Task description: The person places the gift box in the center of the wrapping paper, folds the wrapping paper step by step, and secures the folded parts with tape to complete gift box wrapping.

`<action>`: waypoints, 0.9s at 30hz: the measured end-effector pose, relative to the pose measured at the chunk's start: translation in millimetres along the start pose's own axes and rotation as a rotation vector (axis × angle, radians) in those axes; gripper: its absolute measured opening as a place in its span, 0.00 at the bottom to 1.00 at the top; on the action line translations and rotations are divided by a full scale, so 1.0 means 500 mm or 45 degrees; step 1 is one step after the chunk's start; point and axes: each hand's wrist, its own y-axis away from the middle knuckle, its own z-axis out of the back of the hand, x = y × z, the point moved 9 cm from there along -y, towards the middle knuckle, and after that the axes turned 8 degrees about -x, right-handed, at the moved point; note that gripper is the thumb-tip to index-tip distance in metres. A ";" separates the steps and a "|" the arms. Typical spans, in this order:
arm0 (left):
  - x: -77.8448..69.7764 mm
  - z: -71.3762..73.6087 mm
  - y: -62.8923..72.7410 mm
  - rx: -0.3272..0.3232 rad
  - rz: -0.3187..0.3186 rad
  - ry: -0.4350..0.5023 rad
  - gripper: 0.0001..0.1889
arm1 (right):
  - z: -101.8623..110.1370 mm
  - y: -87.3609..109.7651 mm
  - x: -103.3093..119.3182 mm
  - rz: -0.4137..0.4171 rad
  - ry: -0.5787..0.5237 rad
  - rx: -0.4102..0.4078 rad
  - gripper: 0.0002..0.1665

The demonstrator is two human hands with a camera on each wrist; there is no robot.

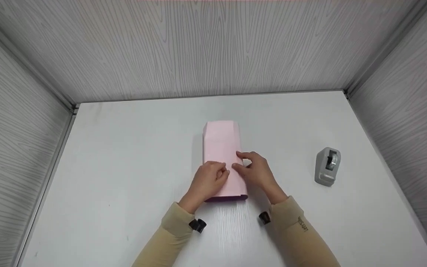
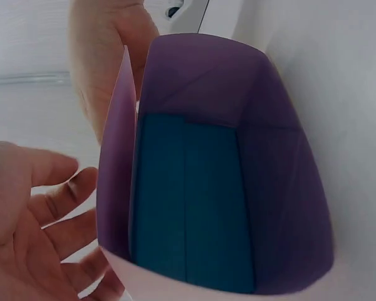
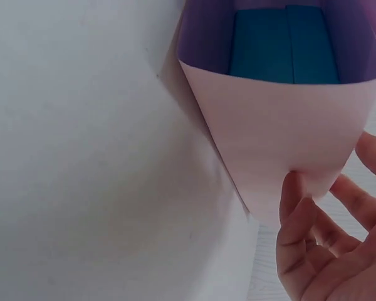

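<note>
A long box wrapped in paper lies on the table, end towards me. The wrapping paper (image 1: 219, 141) is pale pink outside and purple inside; at the near end it forms an open sleeve past the blue box (image 2: 194, 194). My left hand (image 1: 208, 180) rests on the top with bent fingers, fingertips at the paper's surface. The left wrist view shows its fingers spread loosely beside a paper flap (image 2: 116, 169) standing slightly apart. My right hand (image 1: 256, 170) touches the right long edge, thumb on top; in the right wrist view its bent fingertips lie against the pink side.
A grey tape dispenser (image 1: 324, 174) with a roll of tape stands on the white table (image 1: 132, 167) to the right. Wood-patterned panels (image 1: 198, 48) wall the table at the back and both sides. A small black device (image 1: 198, 225) sits at each wrist.
</note>
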 end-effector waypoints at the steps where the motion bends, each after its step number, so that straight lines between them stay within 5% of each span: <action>1: 0.004 0.001 0.002 0.014 -0.003 0.037 0.08 | 0.000 0.001 0.001 -0.002 0.003 -0.006 0.27; 6: 0.026 0.020 0.009 0.009 -0.009 0.143 0.05 | -0.004 0.002 0.000 -0.021 0.030 -0.014 0.28; 12: 0.050 0.045 0.005 -0.096 -0.087 -0.110 0.11 | -0.001 0.003 0.002 -0.011 0.074 -0.045 0.26; 16: 0.071 0.033 0.004 -0.018 -0.046 -0.212 0.20 | 0.005 0.003 0.002 -0.014 0.061 -0.062 0.26; 27: 0.086 0.013 0.002 0.135 -0.021 -0.164 0.23 | 0.004 -0.001 -0.003 -0.008 0.067 -0.044 0.27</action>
